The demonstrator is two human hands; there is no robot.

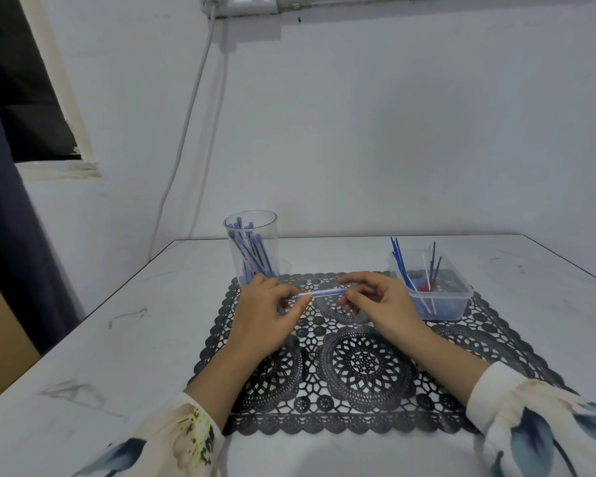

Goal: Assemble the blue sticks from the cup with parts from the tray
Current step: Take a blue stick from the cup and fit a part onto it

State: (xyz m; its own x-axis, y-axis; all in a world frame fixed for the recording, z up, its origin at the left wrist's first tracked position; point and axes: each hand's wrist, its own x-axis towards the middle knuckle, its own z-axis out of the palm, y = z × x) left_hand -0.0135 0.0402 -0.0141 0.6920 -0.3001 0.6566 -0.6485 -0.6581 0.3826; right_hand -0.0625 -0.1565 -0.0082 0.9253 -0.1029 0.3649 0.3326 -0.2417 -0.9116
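Observation:
A blue stick (322,292) lies level above the black lace mat (355,364), held between both hands. My left hand (265,313) grips its left end with curled fingers and thumb. My right hand (381,302) pinches its right end between thumb and fingertips. Behind my left hand stands a clear cup (252,249) with several blue sticks leaning in it. To the right sits a clear plastic tray (434,297) holding thin blue, white and black rods and small red and blue parts.
The mat lies on a white table (117,339) that meets a white wall at the back. A grey cable (190,111) runs down the wall behind the cup. A dark curtain (11,235) hangs at the left beside the table's edge.

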